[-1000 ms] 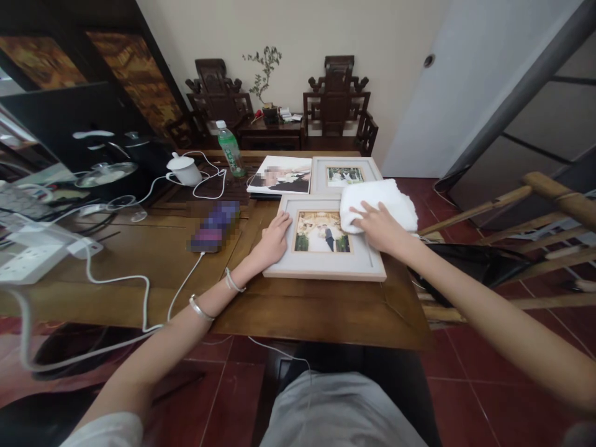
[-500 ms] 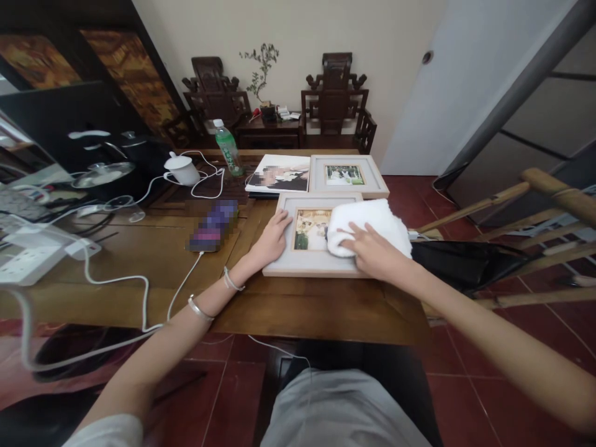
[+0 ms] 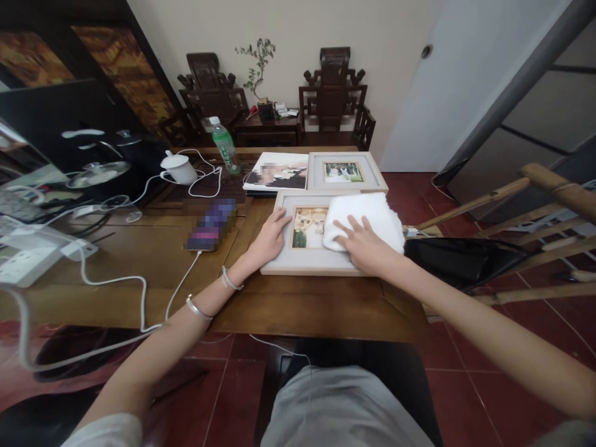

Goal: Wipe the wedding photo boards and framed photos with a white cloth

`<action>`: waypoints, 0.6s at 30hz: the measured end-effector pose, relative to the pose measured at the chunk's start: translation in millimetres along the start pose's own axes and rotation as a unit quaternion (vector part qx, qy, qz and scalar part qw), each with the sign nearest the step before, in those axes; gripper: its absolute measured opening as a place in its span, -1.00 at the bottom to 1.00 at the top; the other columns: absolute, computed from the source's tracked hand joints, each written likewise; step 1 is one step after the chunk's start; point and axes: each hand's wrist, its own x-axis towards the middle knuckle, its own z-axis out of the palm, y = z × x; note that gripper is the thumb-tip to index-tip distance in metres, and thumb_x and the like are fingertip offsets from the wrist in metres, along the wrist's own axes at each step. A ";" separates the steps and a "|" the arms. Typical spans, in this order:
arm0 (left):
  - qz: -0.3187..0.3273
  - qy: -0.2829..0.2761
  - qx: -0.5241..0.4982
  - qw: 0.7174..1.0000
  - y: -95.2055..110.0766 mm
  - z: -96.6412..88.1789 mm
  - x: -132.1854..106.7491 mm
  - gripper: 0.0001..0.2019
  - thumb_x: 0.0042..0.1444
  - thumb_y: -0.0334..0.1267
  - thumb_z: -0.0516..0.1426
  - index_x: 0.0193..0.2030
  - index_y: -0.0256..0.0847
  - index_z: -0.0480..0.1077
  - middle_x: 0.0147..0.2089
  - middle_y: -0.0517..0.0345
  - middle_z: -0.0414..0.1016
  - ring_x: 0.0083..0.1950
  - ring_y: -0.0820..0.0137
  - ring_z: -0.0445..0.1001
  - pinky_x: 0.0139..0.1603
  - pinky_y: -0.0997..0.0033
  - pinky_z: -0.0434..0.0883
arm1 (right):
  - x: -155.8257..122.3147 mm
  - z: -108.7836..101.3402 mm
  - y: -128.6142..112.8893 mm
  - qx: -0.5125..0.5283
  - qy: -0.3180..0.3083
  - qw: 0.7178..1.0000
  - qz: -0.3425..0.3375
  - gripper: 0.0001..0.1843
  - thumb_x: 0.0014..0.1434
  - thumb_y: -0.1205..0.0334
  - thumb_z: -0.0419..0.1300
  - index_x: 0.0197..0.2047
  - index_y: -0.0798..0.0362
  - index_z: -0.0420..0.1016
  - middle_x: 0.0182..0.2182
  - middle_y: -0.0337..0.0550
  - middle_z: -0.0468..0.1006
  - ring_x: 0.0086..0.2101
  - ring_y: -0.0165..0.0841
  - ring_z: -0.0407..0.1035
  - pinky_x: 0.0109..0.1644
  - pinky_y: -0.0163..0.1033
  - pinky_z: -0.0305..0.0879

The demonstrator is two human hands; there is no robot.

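A light wooden picture frame (image 3: 298, 261) lies flat on the wooden table (image 3: 298, 310) in front of me. My left hand (image 3: 270, 236) rests flat on the frame's left border with fingers stretched out. My right hand (image 3: 363, 243) presses flat on a folded white cloth (image 3: 367, 217), which covers the right half of the frame's glass. Only the left part of the photo shows.
Behind lie a second framed photo (image 3: 344, 172) and a photo print (image 3: 277, 174). A phone (image 3: 209, 225) on a white cable, a white teapot (image 3: 176, 167), a green bottle (image 3: 223, 144) and a power strip (image 3: 28, 261) are to the left. A black bag (image 3: 460, 261) and wooden poles are at right.
My right hand slid the white cloth from the frame's upper right corner left and down across the glass. My left hand stayed on the frame's left edge.
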 end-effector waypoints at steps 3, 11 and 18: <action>0.000 0.000 0.001 1.000 1.2 -0.3 0.2 -0.48 0.06 -0.56 -0.09 0.15 -0.29 0.36 0.35 -0.05 0.22 0.41 0.17 0.11 0.40 0.00 0.12 | -33.2 -16.2 -23.9 0.040 -0.031 0.998 -0.031 -0.34 -0.01 0.60 -0.02 0.17 0.12 0.41 0.34 0.08 0.14 0.28 0.16 0.00 0.22 0.31 0.06; 0.008 -0.002 -0.004 1.000 2.2 -4.7 0.1 -0.48 0.06 -0.56 -0.09 0.16 -0.28 0.36 0.36 -0.07 0.20 0.40 0.14 0.13 0.39 -0.03 0.13 | -26.4 -19.1 -28.0 0.099 -0.022 0.994 -0.051 -0.30 -0.03 0.62 -0.05 0.19 0.10 0.37 0.34 -0.01 0.14 0.30 0.08 -0.02 0.26 0.24 0.07; 0.018 -0.019 -0.005 1.000 2.8 -7.6 -2.3 -0.43 0.02 -0.58 -0.09 0.15 -0.21 0.39 0.36 0.00 0.21 0.43 0.15 0.04 0.40 -0.09 0.08 | 29.9 8.3 37.1 0.034 0.056 0.997 0.037 -0.34 0.04 0.58 -0.02 0.21 0.12 0.35 0.35 0.08 0.11 0.32 0.02 -0.06 0.28 0.26 -0.02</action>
